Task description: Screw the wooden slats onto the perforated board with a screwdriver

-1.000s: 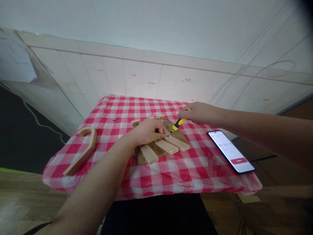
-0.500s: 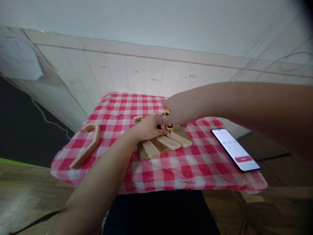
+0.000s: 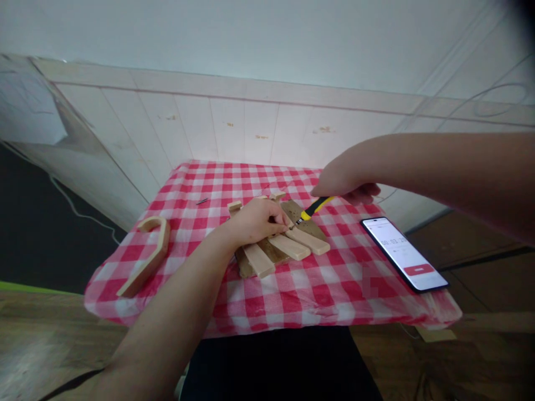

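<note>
My right hand [image 3: 349, 175] is closed on a screwdriver [image 3: 315, 209] with a yellow and black handle. The tool slants down to the left, its tip by the fingertips of my left hand [image 3: 261, 219]. That left hand rests over the wooden slats, thumb and fingers pinched; whatever they hold is too small to make out. Pale wooden slats [image 3: 259, 260] lie side by side on a brown board [image 3: 311, 227] with small dark holes. My left hand hides part of both slats and board.
A hook-shaped wooden piece [image 3: 161, 250] lies on the left of the checked tablecloth [image 3: 334, 295]. Behind it is a small thin metal piece [image 3: 202, 201]. A phone [image 3: 404, 253] showing a timer lies at the right edge. A panelled wall [image 3: 259, 122] stands behind the table.
My right hand has moved right, away from my left hand. The screwdriver, closer to upright before, now leans over to the right. My left hand stays in nearly the same place.
</note>
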Demonstrator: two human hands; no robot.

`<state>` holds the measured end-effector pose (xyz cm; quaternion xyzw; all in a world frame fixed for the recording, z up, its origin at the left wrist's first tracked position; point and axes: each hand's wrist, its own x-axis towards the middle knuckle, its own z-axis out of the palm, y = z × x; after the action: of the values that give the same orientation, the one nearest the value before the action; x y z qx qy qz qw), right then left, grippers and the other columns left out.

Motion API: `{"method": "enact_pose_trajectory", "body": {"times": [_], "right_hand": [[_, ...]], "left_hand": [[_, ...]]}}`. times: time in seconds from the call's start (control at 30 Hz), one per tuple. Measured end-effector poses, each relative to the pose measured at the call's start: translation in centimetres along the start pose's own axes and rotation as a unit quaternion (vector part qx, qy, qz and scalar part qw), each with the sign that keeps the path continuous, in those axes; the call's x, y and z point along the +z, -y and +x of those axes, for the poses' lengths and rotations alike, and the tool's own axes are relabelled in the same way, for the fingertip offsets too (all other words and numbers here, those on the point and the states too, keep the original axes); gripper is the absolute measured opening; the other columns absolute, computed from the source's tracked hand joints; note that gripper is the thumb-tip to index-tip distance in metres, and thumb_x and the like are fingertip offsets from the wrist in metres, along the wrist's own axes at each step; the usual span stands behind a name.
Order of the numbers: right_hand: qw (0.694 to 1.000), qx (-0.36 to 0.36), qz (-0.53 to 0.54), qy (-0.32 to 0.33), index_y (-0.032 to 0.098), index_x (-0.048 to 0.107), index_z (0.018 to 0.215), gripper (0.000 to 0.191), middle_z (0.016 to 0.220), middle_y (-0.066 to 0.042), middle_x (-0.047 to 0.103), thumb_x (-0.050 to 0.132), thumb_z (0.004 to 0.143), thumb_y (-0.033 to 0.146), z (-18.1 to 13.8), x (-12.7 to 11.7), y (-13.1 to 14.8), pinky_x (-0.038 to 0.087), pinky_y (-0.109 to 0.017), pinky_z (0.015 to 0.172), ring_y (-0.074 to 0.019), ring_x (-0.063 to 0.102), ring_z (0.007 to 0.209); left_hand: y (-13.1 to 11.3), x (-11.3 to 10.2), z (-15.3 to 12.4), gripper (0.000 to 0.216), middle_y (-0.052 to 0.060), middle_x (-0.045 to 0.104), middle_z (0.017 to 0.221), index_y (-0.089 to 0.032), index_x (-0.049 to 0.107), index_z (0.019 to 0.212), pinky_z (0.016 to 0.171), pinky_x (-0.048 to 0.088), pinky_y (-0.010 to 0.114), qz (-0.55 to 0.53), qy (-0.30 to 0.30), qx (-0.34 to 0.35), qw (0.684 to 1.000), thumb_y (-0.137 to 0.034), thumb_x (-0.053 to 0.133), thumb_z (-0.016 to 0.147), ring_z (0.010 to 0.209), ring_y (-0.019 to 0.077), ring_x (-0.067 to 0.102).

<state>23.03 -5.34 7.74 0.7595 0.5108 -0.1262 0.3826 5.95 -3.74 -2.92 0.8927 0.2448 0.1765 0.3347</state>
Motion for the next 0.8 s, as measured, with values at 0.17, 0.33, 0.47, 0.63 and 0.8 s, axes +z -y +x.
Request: {"method": "enact_pose_trajectory", "body": {"times": [0.17, 0.33, 0.47, 0.63, 0.8], "right_hand": [[0.982, -0.125, -0.040, -0.138, 0.018, 0.053, 0.043, 0.067, 0.044, -0.007, 0.051, 0.040, 0.087, 0.067, -3.0, 3.1, -0.2, 0.040, -0.033, 0.056, -0.0177, 0.057, 0.051], [0.962, -0.135, -0.035, -0.236, 0.019, 0.061, 0.061, 0.048, 0.052, -0.005, 0.052, 0.053, 0.082, 0.061, -5.8, 4.0, 1.3, 0.037, -0.034, 0.056, -0.0208, 0.057, 0.056], [0.940, -0.139, -0.044, -0.309, 0.018, 0.066, 0.073, 0.044, 0.062, -0.009, 0.058, 0.055, 0.080, 0.060, -7.0, 2.6, 2.6, 0.040, -0.035, 0.058, -0.0254, 0.061, 0.065], [0.867, -0.264, -0.093, -0.413, 0.019, 0.071, 0.092, 0.023, 0.082, -0.010, 0.066, 0.061, 0.081, 0.038, -6.3, 0.4, 4.3, 0.041, -0.032, 0.060, -0.0264, 0.064, 0.077], [0.836, -0.333, -0.093, -0.426, 0.017, 0.073, 0.091, 0.036, 0.090, -0.011, 0.069, 0.049, 0.088, 0.043, -3.5, -0.2, 4.1, 0.039, -0.031, 0.061, -0.0238, 0.063, 0.079]], "left_hand": [[0.4, 0.2, 0.1, 0.009, 0.001, 0.074, 0.089, -0.015, 0.068, 0.067, 0.070, 0.047, 0.023, 0.001, -0.002, -0.005, 1.000, -0.013, 0.068, 0.076, 0.080, 0.0130, 0.065], [0.5, 0.3, 0.2, 0.009, 0.001, 0.073, 0.086, -0.015, 0.067, 0.067, 0.069, 0.046, 0.023, 0.024, -0.004, -0.008, 1.000, -0.010, 0.066, 0.076, 0.078, 0.0132, 0.065], [0.0, 0.2, 0.0, 0.004, 0.002, 0.073, 0.085, -0.015, 0.070, 0.076, 0.070, 0.047, 0.025, 0.040, -0.009, -0.032, 0.999, -0.012, 0.068, 0.076, 0.079, 0.0155, 0.065], [0.4, 0.5, -0.2, 0.017, 0.001, 0.074, 0.089, -0.018, 0.070, 0.093, 0.075, 0.050, 0.026, 0.012, -0.027, -0.036, 0.999, -0.015, 0.070, 0.076, 0.084, 0.0169, 0.066], [0.9, 0.6, -0.1, 0.008, 0.002, 0.074, 0.085, -0.017, 0.071, 0.086, 0.069, 0.050, 0.025, 0.002, -0.022, -0.056, 0.998, -0.018, 0.068, 0.079, 0.078, 0.0163, 0.066]]}}
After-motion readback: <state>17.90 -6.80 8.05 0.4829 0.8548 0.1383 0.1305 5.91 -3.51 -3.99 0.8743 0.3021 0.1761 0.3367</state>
